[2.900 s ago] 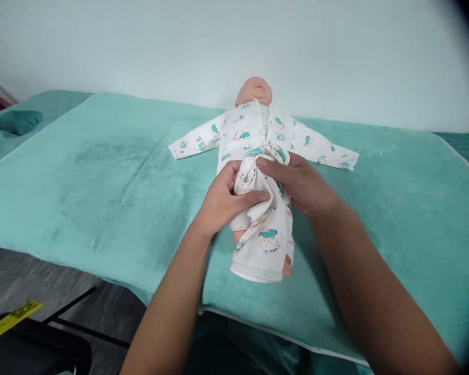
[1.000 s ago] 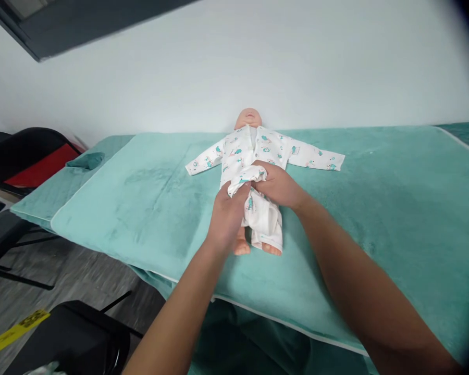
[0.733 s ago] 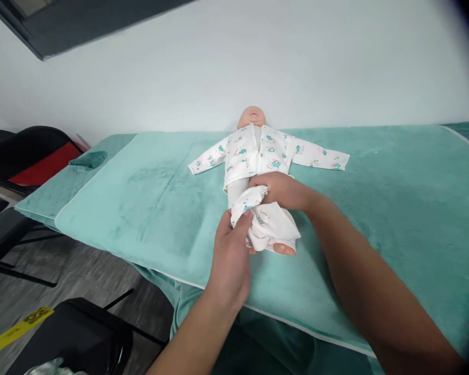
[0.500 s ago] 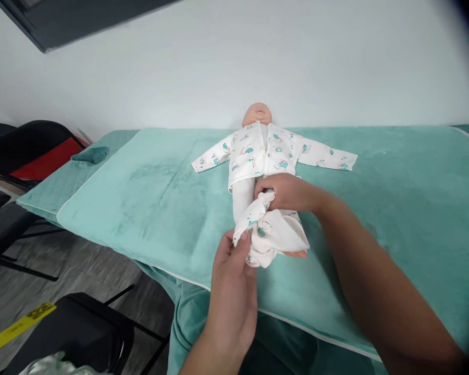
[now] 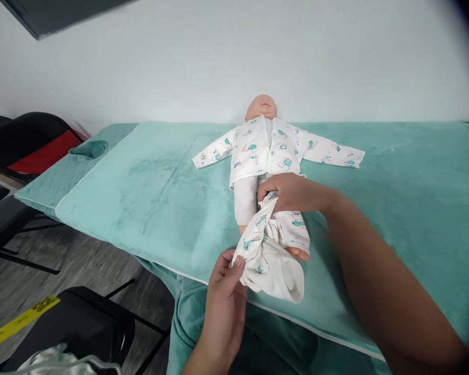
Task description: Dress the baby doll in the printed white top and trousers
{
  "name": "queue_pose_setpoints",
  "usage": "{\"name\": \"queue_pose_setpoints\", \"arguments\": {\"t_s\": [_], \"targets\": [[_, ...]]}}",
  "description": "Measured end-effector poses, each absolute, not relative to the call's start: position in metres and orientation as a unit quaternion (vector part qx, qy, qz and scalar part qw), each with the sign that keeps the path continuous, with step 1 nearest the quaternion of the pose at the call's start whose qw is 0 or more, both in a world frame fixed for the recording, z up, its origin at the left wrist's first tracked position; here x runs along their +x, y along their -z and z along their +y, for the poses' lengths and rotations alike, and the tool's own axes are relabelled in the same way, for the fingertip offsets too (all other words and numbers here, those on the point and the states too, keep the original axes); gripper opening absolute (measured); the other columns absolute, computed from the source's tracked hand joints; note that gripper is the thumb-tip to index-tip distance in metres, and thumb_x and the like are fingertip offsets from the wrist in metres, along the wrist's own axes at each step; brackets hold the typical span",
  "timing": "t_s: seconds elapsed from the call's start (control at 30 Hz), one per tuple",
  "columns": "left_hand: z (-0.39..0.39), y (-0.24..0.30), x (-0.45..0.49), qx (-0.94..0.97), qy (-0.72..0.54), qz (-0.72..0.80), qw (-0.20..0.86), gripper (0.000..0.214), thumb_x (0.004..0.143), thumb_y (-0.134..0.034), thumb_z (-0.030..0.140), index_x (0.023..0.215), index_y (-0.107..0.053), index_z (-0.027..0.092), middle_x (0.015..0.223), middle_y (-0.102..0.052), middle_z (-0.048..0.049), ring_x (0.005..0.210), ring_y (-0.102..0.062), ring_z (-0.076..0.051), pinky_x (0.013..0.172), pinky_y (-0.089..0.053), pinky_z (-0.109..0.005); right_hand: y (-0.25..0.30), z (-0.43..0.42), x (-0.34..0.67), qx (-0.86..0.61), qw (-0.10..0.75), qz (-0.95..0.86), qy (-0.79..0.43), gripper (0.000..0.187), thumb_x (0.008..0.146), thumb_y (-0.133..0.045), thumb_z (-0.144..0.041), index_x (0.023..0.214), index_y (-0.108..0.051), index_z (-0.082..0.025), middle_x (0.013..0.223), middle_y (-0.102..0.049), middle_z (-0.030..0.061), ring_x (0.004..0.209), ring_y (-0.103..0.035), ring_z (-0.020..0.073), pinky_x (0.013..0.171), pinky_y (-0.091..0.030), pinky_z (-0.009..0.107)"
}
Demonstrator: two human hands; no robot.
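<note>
A black chair [image 5: 70, 328] stands lower left, by the green-covered surface [image 5: 152, 203]. Bottom centre, I see the left hand [image 5: 226, 297] with its grip pinched on the printed trousers [image 5: 254, 260], bunched at lower centre near the front edge; a hard tug could drag the doll [image 5: 248, 151] over that way. The cloth looks twisted, so it might snag on a foot. Right of centre, the right hand [image 5: 291, 192] is clamped on the upper end; a slip there could tangle it worse.

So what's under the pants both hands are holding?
The pants cover part of the doll's legs and the green sheet. One foot sticks out; the other foot is covered and can't be seen.
</note>
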State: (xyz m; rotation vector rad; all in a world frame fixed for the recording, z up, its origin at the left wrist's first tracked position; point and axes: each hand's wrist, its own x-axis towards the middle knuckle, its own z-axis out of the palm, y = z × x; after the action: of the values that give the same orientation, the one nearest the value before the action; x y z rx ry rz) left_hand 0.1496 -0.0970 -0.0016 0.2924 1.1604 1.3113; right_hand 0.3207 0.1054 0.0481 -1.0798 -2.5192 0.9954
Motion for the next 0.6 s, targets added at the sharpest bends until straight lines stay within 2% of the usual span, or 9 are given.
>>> {"name": "queue_pose_setpoints", "arguments": {"t_s": [0.07,0.17,0.27,0.37,0.47,0.6], "targets": [[-0.092,0.004,0.145,0.191,-0.547,0.537,0.613,0.034,0.086,-0.075,0.045,0.107,-0.066,0.020,0.090,-0.068,-0.0020,0.076,-0.060,-0.013,0.070,-0.047,-0.024,-0.049,0.104,0.320,-0.355,0.096,-0.861,-0.351,0.027,0.072,-0.076,-0.037,0.097,-0.077,-0.028,0.104,-0.075,-0.0018,0.091,-0.066,0.0209,0.078,-0.043,0.030],[-0.081,0.007,0.139,0.274,-0.508,0.579,0.577,0.038,0.089,-0.069,0.053,0.113,-0.064,0.023,0.091,-0.066,-0.0012,0.078,-0.056,-0.014,0.073,-0.045,-0.024,-0.051,0.100,0.318,-0.336,0.064,-0.876,-0.340,0.037,0.072,-0.079,-0.054,0.100,-0.078,-0.030,0.103,-0.076,-0.0007,0.094,-0.066,0.0230,0.079,-0.042,0.030],[-0.074,0.008,0.136,0.324,-0.481,0.610,0.540,0.040,0.092,-0.063,0.057,0.112,-0.063,0.022,0.094,-0.064,-0.0017,0.083,-0.054,-0.015,0.074,-0.045,-0.025,-0.053,0.094,0.316,-0.310,0.036,-0.886,-0.342,0.053,0.069,-0.077,-0.070,0.103,-0.078,-0.029,0.101,-0.075,0.0018,0.091,-0.065,0.0233,0.075,-0.041,0.030],[-0.072,0.001,0.137,0.363,-0.445,0.638,0.513,0.038,0.092,-0.063,0.056,0.110,-0.063,0.022,0.091,-0.063,-0.0009,0.082,-0.053,-0.016,0.074,-0.044,-0.025,-0.053,0.090,0.313,-0.297,0.023,-0.898,-0.324,0.060,0.067,-0.075,-0.076,0.102,-0.078,-0.028,0.096,-0.074,0.0036,0.086,-0.064,0.0232,0.071,-0.039,0.030],[-0.077,-0.012,0.141,0.352,-0.420,0.657,0.517,0.034,0.091,-0.064,0.050,0.111,-0.063,0.023,0.090,-0.065,-0.0006,0.081,-0.053,-0.017,0.073,-0.043,-0.026,-0.052,0.085,0.308,-0.305,0.024,-0.909,-0.282,0.050,0.071,-0.073,-0.072,0.090,-0.079,-0.026,0.088,-0.072,0.0048,0.083,-0.063,0.0230,0.069,-0.036,0.030],[-0.081,-0.025,0.147,0.328,-0.425,0.652,0.535,0.030,0.084,-0.068,0.033,0.111,-0.064,0.022,0.097,-0.069,-0.0022,0.087,-0.058,-0.019,0.076,-0.044,-0.026,-0.052,0.081,0.305,-0.317,0.026,-0.911,-0.264,0.028,0.072,-0.077,-0.052,0.081,-0.076,-0.026,0.082,-0.070,0.0032,0.076,-0.060,0.0199,0.066,-0.033,0.029]]}}
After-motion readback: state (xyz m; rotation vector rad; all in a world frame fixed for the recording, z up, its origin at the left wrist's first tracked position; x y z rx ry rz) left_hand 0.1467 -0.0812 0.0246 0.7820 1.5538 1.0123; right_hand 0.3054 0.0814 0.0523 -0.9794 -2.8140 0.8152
